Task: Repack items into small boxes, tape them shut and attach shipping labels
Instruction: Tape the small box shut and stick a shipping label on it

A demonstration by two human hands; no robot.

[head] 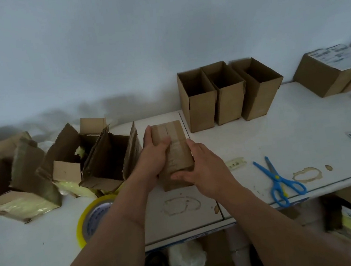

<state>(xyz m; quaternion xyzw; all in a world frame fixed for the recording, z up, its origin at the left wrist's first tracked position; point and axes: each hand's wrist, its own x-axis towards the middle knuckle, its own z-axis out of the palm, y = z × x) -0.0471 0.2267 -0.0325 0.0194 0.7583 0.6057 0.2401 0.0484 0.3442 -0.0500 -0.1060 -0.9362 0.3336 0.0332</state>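
A pale wall [117,41] rises behind the white table [300,130] I stand at. Blue scissors [280,183] with a yellow pivot lie to my right, blades parted and pointing away, handles at the front edge. A brown ring stain [307,175] sits just beside them, another ring stain [181,206] nearer me. Under the table I see a crumpled white bag [186,259] and a white pipe [239,249].

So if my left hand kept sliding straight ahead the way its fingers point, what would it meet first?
Probably nothing but bare table, then the wall. The left hand points along the taped box it grips; depth is unclear.
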